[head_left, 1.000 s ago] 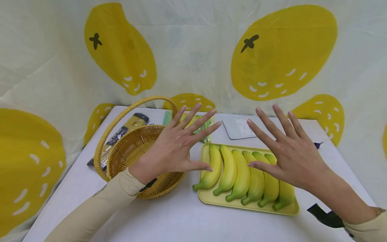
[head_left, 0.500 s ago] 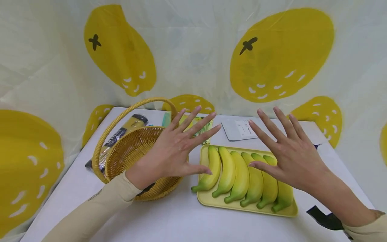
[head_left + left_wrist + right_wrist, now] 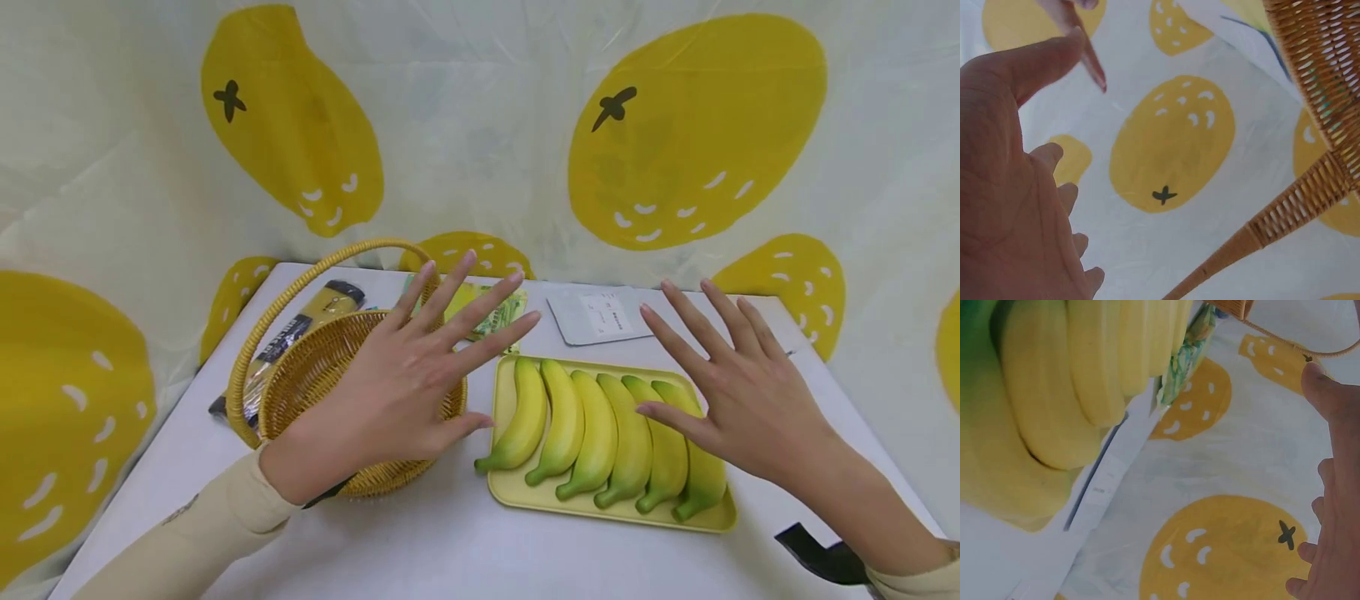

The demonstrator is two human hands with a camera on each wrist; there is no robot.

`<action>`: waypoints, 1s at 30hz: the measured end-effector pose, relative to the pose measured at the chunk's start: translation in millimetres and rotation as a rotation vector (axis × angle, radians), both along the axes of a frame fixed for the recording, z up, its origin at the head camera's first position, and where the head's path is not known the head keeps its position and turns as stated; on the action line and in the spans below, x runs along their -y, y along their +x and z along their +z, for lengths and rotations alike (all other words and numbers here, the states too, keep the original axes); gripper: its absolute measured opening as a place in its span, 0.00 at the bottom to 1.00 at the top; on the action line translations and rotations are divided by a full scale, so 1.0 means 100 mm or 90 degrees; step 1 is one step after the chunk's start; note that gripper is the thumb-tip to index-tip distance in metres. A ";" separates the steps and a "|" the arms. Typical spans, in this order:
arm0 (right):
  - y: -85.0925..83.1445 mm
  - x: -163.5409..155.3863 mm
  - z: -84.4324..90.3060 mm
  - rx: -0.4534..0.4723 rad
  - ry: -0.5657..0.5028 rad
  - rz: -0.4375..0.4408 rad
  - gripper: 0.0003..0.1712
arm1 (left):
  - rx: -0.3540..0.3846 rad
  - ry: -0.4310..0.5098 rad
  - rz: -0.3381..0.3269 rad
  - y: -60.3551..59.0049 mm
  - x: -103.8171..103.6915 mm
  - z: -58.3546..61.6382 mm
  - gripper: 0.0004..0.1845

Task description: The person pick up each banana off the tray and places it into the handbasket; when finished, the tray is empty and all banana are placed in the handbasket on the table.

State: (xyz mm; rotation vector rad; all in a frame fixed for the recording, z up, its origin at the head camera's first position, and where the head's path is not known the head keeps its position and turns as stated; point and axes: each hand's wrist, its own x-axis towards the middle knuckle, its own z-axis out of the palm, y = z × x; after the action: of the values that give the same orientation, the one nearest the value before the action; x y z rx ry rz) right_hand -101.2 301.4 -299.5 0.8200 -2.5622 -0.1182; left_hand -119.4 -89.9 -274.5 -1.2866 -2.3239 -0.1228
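My left hand [image 3: 397, 375] hovers over the right side of a round wicker basket [image 3: 300, 375], fingers spread and holding nothing. The basket's tall arched handle [image 3: 258, 333] rises at its left. My right hand [image 3: 750, 392] is held out above the right end of a yellow tray [image 3: 517, 496], its fingers spread too and its thumb overlapping a banana in the head view. Several yellow bananas [image 3: 596, 433] with green stems lie side by side on the tray. In the right wrist view the bananas [image 3: 1041, 394] fill the upper left, apart from the hand.
Behind the basket lies a black-and-gold plastic-wrapped pack [image 3: 330, 304]. A green-and-yellow packet [image 3: 502, 312] and a grey pouch with a white label [image 3: 600, 317] lie at the back of the white table [image 3: 420, 550]. A fruit-patterned cloth [image 3: 480, 125] hangs behind.
Both hands have drawn apart, the left one moving left and the right one moving right and slightly down. Their fingers stay spread. Basket, tray and bananas stay where they were.
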 end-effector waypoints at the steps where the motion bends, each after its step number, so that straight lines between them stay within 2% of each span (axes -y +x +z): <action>1: 0.01 -0.03 -0.01 0.002 -0.001 -0.002 0.56 | 0.000 0.005 0.002 0.03 0.03 0.03 0.56; 6: 0.06 -0.13 -0.08 0.000 -0.015 -0.002 0.56 | -0.007 0.037 0.013 0.15 0.22 0.16 0.55; 12: 0.08 -0.20 -0.19 0.010 -0.025 -0.010 0.57 | -0.024 0.108 0.051 0.30 0.46 0.26 0.36; 19: 0.10 -0.27 -0.30 0.024 -0.016 -0.031 0.57 | -0.050 0.188 0.091 0.43 0.74 0.30 0.36; 22: 0.09 -0.30 -0.33 0.026 -0.019 -0.034 0.57 | -0.055 0.230 0.123 0.47 0.86 0.30 0.38; 25: 0.08 -0.32 -0.37 0.022 -0.031 -0.033 0.56 | -0.025 0.290 0.162 0.50 0.96 0.29 0.42; 28: 0.04 -0.35 -0.41 0.017 -0.050 -0.030 0.56 | 0.048 0.341 0.210 0.55 1.06 0.26 0.44; 30: 0.02 -0.37 -0.44 0.013 -0.059 -0.027 0.55 | 0.099 0.354 0.247 0.59 1.14 0.24 0.47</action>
State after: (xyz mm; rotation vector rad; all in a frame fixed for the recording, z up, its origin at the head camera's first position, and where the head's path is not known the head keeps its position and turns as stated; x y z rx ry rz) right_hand -99.5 338.9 -343.6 0.7358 -2.5838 -0.0040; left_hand -60.9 -203.8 -250.6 -0.5634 -2.3749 -0.7002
